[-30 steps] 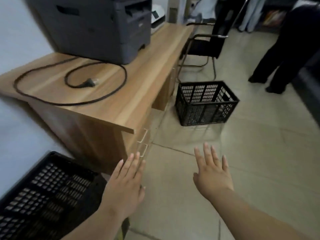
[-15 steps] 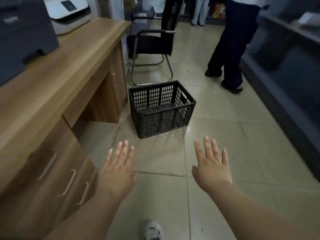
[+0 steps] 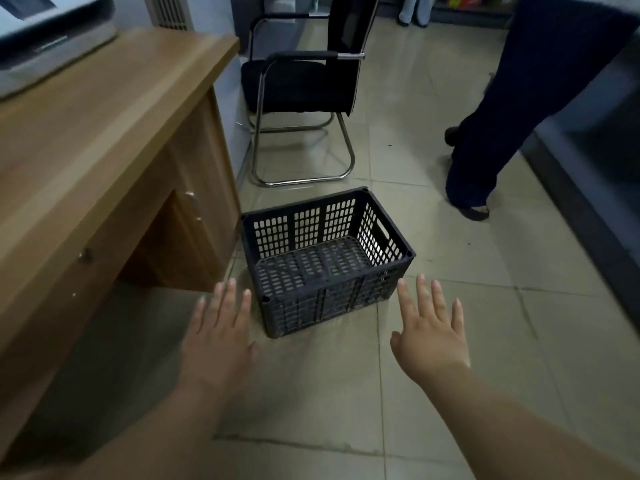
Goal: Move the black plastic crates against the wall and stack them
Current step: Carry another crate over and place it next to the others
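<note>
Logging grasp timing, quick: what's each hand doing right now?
Left hand: open, fingers spread, empty, short of the black crate.
Right hand: open, fingers spread, empty, not touching the crate.

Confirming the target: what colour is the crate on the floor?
Black crate, slotted mesh walls; head view.

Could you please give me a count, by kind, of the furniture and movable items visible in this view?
Black plastic crates: 1
Chairs: 1
Wooden desks: 1
Office machines on the desk: 1
Total: 4
</note>
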Demonstrator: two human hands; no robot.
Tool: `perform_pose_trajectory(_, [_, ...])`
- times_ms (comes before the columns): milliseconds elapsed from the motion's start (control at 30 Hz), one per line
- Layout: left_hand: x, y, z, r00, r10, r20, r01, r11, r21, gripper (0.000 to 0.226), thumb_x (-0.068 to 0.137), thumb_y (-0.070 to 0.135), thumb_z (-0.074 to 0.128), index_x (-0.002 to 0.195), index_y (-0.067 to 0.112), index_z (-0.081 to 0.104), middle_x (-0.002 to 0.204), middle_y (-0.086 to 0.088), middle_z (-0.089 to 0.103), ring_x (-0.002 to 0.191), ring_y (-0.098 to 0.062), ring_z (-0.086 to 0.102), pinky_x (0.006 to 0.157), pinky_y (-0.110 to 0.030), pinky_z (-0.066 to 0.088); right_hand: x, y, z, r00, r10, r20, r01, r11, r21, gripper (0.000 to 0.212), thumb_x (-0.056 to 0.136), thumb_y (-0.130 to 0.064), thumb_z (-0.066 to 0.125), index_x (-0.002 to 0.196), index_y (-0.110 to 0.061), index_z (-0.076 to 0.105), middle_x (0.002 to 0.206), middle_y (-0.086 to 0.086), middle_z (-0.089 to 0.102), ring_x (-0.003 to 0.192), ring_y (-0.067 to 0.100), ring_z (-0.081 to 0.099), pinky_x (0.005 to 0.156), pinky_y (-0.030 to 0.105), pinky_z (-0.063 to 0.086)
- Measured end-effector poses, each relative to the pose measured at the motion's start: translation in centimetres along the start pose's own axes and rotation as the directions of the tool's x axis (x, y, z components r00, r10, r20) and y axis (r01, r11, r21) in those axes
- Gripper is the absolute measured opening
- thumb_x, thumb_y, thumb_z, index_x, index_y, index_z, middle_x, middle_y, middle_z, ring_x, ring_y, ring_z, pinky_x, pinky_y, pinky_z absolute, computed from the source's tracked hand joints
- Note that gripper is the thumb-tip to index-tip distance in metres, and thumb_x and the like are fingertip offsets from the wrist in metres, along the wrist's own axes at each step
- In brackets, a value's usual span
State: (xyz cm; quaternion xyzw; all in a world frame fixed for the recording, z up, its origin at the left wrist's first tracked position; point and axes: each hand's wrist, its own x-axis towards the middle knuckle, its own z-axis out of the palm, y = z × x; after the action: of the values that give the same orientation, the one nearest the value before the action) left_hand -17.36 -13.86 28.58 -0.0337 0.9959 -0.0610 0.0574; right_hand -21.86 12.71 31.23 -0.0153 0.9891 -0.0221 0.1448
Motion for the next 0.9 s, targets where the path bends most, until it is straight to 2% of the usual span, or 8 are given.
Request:
perform_pose_trajectory(67, [3.4, 0.1, -0.3, 0.999, -0.035, 0.038, 0.035, 0.999, 0.005, 0.075, 0.094, 0.051, 0.024, 0.135, 0.014, -0.028, 0.140, -0.011, -0.036, 0.136, -0.025, -0.030, 0.111, -0.041, -0.016, 3.9, 0.3, -0.9, 1.000, -0.018, -0.014, 0.018, 1.000, -0.005, 0.080, 0.094, -0.030, 0.035, 0.135, -0.026, -0.033, 0.153, 0.003, -0.030, 0.139, 0.020, -0.029, 0.112, 0.044, -0.018])
perform_pose_trajectory(133, [6.6, 0.2, -0.1, 0.996, -0.069, 0.061, 0.066, 0.997, 0.044, 0.075, 0.094, 0.052, 0.022, 0.139, 0.015, -0.026, 0.143, -0.009, -0.035, 0.137, -0.024, -0.029, 0.109, -0.042, -0.020, 7.9, 0.7, -1.4, 0.999, -0.033, -0.008, 0.033, 0.999, -0.001, 0.080, 0.093, -0.029, 0.037, 0.142, -0.026, -0.026, 0.153, 0.004, -0.029, 0.139, 0.021, -0.029, 0.112, 0.045, -0.017])
perform_pose_trajectory(233, [11.9, 0.4, 0.7, 0.989, -0.129, 0.070, 0.123, 0.989, 0.077, 0.075, 0.093, 0.053, 0.020, 0.143, 0.015, -0.022, 0.140, -0.007, -0.036, 0.137, -0.022, -0.028, 0.092, -0.037, -0.039, 14.5, 1.5, -1.8, 0.998, -0.052, 0.021, 0.052, 0.999, -0.011, 0.079, 0.093, -0.030, 0.037, 0.144, -0.027, -0.022, 0.153, 0.003, -0.030, 0.140, 0.020, -0.029, 0.113, 0.044, -0.015])
perform_pose_trajectory(333, [17.6, 0.8, 2.3, 0.970, -0.210, 0.125, 0.201, 0.976, 0.084, 0.076, 0.093, 0.053, 0.022, 0.144, 0.016, -0.020, 0.138, -0.007, -0.036, 0.140, -0.022, -0.024, 0.080, -0.034, -0.045, 22.1, 2.6, -1.8, 0.995, -0.078, 0.059, 0.080, 0.996, -0.033, 0.078, 0.093, -0.033, 0.036, 0.144, -0.027, -0.023, 0.153, 0.001, -0.031, 0.139, 0.018, -0.030, 0.114, 0.044, -0.014])
perform_pose_trajectory(433, [22.9, 2.0, 4.4, 0.939, -0.286, 0.192, 0.279, 0.958, 0.063, 0.077, 0.093, 0.052, 0.025, 0.145, 0.015, -0.018, 0.142, -0.005, -0.034, 0.143, -0.024, -0.020, 0.095, -0.036, -0.039, 29.4, 3.7, -1.5, 0.988, -0.098, 0.123, 0.107, 0.992, -0.065, 0.080, 0.092, -0.033, 0.035, 0.143, -0.026, -0.025, 0.152, 0.001, -0.032, 0.139, 0.019, -0.030, 0.114, 0.044, -0.014])
perform_pose_trajectory(533, [26.8, 3.0, 6.7, 0.903, -0.340, 0.262, 0.342, 0.939, 0.039, 0.078, 0.093, 0.050, 0.027, 0.145, 0.015, -0.019, 0.154, -0.009, -0.024, 0.143, -0.025, -0.018, 0.114, -0.039, -0.013, 35.1, 4.9, -0.2, 0.982, -0.104, 0.160, 0.121, 0.987, -0.102, 0.081, 0.091, -0.029, 0.036, 0.143, -0.026, -0.025, 0.152, 0.002, -0.032, 0.140, 0.021, -0.029, 0.116, 0.045, -0.011])
perform_pose_trajectory(667, [31.7, 3.7, 11.3, 0.868, -0.377, 0.325, 0.369, 0.925, 0.089, 0.079, 0.093, 0.050, 0.029, 0.144, 0.014, -0.019, 0.156, -0.012, -0.019, 0.144, -0.026, -0.014, 0.117, -0.039, -0.003, 41.9, 6.3, 3.5, 0.972, -0.119, 0.203, 0.149, 0.979, -0.140, 0.084, 0.090, -0.030, 0.039, 0.143, -0.024, -0.027, 0.153, 0.003, -0.031, 0.141, 0.023, -0.027, 0.117, 0.044, -0.009])
perform_pose_trajectory(900, [37.5, 2.1, 20.1, 0.829, -0.409, 0.380, 0.368, 0.912, 0.180, 0.080, 0.093, 0.047, 0.033, 0.145, 0.014, -0.018, 0.155, -0.012, -0.021, 0.144, -0.026, -0.014, 0.117, -0.040, -0.001, 50.7, 6.8, 11.2, 0.957, -0.148, 0.250, 0.197, 0.962, -0.187, 0.085, 0.091, -0.031, 0.039, 0.141, -0.024, -0.029, 0.152, 0.004, -0.032, 0.141, 0.022, -0.027, 0.116, 0.043, -0.010])
